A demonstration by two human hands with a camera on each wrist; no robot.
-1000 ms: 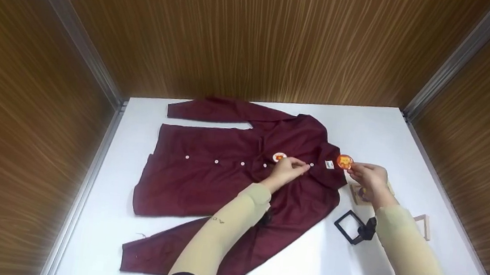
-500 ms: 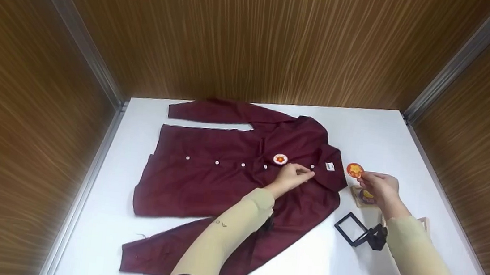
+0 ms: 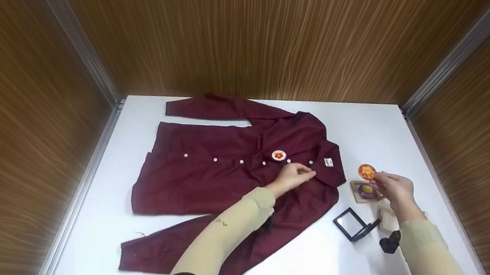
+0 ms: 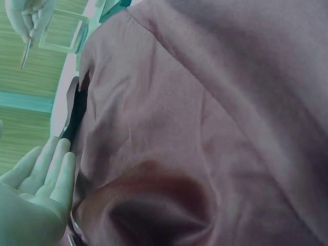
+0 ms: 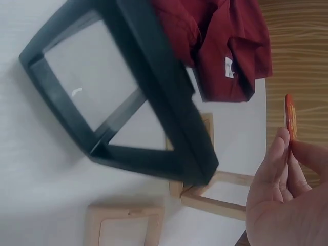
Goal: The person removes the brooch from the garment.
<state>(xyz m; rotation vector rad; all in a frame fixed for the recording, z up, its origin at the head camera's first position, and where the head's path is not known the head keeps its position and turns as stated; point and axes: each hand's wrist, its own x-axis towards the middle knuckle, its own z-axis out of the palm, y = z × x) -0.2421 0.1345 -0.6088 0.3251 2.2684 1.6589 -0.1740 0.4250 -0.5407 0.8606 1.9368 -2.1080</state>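
A maroon button-up shirt (image 3: pixel 195 186) lies spread on the white table, collar to the right. On its chest sits a round white badge with a red-orange flower (image 3: pixel 278 155). My left hand (image 3: pixel 290 178) hovers over the shirt front near the upper buttons; its fingers look loosely extended in the left wrist view and hold nothing. Between thumb and fingers, my right hand (image 3: pixel 395 190) pinches a round orange-red badge (image 3: pixel 366 171) to the right of the collar. In the right wrist view the badge (image 5: pixel 290 118) is seen edge-on, raised upright.
Below the right hand lies a wooden frame (image 3: pixel 353 193) with a purple-and-yellow badge (image 3: pixel 366 192). Nearer stands an opened black frame (image 5: pixel 154 87) with clear film. Other pale wooden frames (image 5: pixel 95 225) lie beside it. Wood-grain panels (image 3: pixel 254 39) enclose the table.
My right hand has moved right, away from the collar, carrying the orange-red badge. The left hand has shifted slightly down from the flower badge, which now shows fully.
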